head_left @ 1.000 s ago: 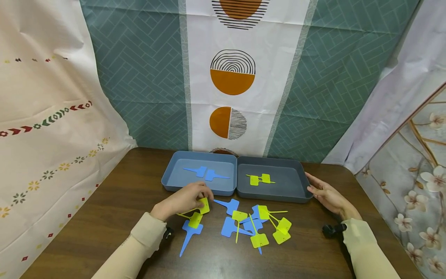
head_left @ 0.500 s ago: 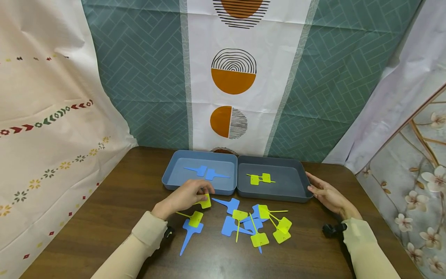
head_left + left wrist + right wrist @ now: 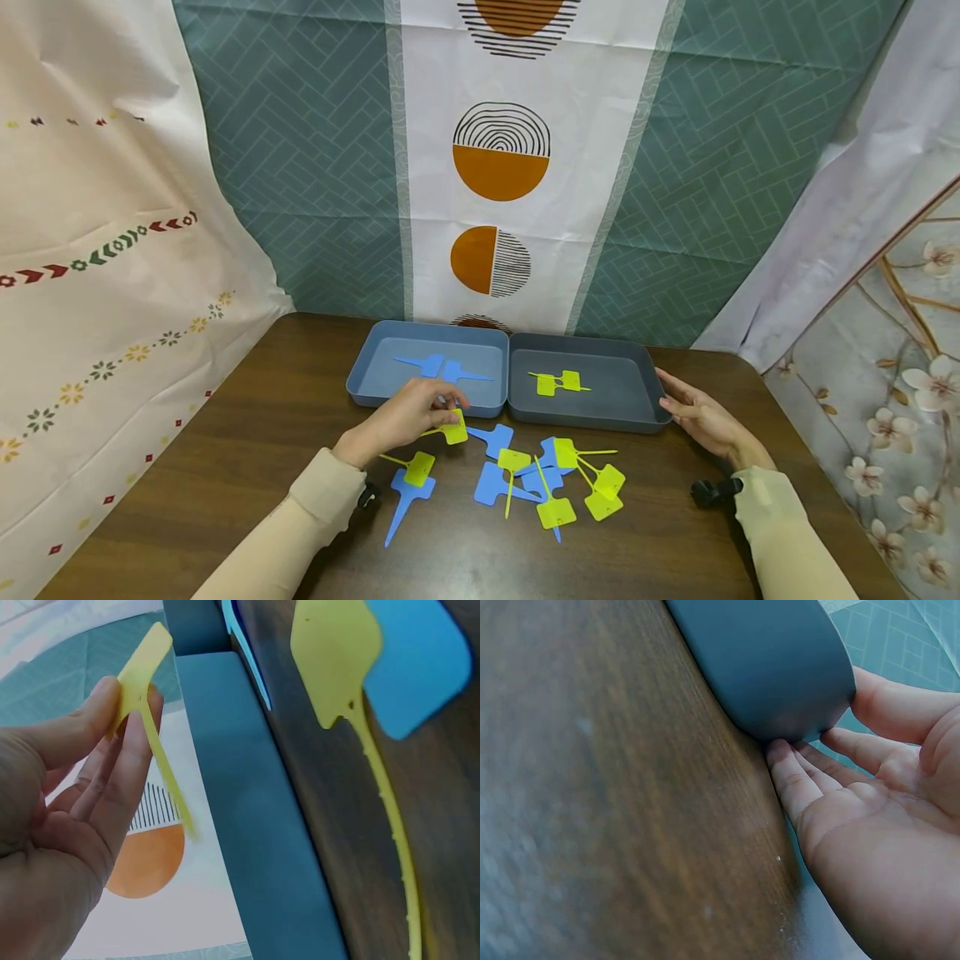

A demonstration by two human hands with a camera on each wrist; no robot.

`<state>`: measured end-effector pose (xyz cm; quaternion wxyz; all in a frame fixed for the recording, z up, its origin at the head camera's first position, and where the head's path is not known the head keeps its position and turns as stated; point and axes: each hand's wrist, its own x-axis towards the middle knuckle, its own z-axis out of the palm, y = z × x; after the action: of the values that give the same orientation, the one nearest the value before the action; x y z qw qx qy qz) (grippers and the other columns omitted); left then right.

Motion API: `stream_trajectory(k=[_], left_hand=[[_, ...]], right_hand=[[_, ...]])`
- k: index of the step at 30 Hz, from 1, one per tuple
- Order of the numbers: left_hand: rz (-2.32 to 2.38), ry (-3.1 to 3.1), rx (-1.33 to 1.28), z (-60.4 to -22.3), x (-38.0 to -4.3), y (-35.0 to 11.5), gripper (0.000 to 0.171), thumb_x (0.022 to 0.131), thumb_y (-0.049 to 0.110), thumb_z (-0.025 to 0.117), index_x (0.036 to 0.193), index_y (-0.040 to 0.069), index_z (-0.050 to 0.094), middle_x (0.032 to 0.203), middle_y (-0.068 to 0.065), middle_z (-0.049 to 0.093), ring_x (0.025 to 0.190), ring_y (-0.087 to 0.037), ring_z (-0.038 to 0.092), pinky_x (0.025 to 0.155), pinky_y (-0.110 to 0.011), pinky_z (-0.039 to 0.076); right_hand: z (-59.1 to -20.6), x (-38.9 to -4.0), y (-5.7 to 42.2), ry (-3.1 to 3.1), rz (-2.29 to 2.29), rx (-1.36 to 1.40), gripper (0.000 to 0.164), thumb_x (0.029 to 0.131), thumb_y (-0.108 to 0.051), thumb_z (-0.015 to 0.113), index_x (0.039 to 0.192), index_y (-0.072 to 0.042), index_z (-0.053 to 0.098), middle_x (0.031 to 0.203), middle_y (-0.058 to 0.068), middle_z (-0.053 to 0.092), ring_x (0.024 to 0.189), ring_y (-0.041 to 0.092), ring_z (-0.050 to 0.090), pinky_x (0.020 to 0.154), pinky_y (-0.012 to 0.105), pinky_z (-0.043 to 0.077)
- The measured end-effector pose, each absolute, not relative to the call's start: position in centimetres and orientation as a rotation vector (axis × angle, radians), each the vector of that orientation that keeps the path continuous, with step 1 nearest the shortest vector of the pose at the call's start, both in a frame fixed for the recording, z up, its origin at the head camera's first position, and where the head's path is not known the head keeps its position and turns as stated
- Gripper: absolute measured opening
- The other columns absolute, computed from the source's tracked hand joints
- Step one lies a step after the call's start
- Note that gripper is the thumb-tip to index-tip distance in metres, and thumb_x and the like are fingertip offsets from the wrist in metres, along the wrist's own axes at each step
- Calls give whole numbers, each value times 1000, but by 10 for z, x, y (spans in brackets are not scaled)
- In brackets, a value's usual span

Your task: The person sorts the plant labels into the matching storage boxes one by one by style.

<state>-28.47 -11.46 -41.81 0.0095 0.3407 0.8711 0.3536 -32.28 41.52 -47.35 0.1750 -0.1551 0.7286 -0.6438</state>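
My left hand [image 3: 408,421] pinches a yellow plant label [image 3: 456,427] between thumb and fingers, just in front of the blue tray [image 3: 360,375]. In the left wrist view the held label [image 3: 139,679] hangs with its thin stake pointing down. Below that hand, another yellow plant label [image 3: 419,469] lies across a blue plant label [image 3: 408,500] on the table. My right hand [image 3: 705,421] touches the right end of the dark grey tray [image 3: 592,419]. The right wrist view shows its fingertips [image 3: 780,754] against the tray's lower corner, fingers mostly extended.
Several yellow and blue labels overlap on the table in front of the trays, among them a yellow label [image 3: 557,513]. Two blue labels [image 3: 465,372] lie in the blue tray; two yellow ones [image 3: 546,384] lie in the grey tray. Curtains [image 3: 322,167] hang behind the table [image 3: 247,433].
My left hand has lifted the yellow label off the table and moved slightly right and up, away from the yellow label left behind. My right hand stays at the grey tray.
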Motion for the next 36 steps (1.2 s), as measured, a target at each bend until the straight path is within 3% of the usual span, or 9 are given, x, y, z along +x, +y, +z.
stream_trajectory(k=[5, 11, 17, 36], left_hand=[[1087, 2727, 1075, -413, -286, -112, 7, 96, 12, 75, 101, 15, 79, 93, 10, 71, 85, -10, 64, 72, -27, 56], [1068, 2733, 1082, -406, -288, -104, 7, 97, 14, 74, 102, 14, 79, 92, 12, 70, 86, -11, 64, 74, -29, 55], [1052, 2737, 1072, -399, -293, -93, 7, 98, 17, 73, 102, 22, 78, 94, 12, 70, 88, -11, 64, 76, -29, 55], [1210, 2618, 1129, -367, -324, -49, 8, 101, 18, 71, 107, 17, 76, 97, 4, 69, 87, -13, 67, 76, -28, 57]], right_hand=[[-473, -322, 414, 2067, -1826, -428, 72, 112, -8, 44, 166, -6, -3, 169, 23, -21, 152, 50, -18, 115, 73, -8], [-472, -322, 413, 2055, -1825, -441, 72, 112, -9, 44, 166, -5, -3, 168, 24, -22, 152, 50, -18, 115, 73, -9], [-475, -321, 413, 2039, -1836, -449, 72, 112, -7, 43, 166, -5, -4, 169, 23, -22, 151, 51, -18, 114, 75, -10], [-475, -323, 415, 2067, -1819, -418, 73, 112, -10, 45, 166, -5, -4, 169, 23, -21, 153, 50, -16, 116, 73, -7]])
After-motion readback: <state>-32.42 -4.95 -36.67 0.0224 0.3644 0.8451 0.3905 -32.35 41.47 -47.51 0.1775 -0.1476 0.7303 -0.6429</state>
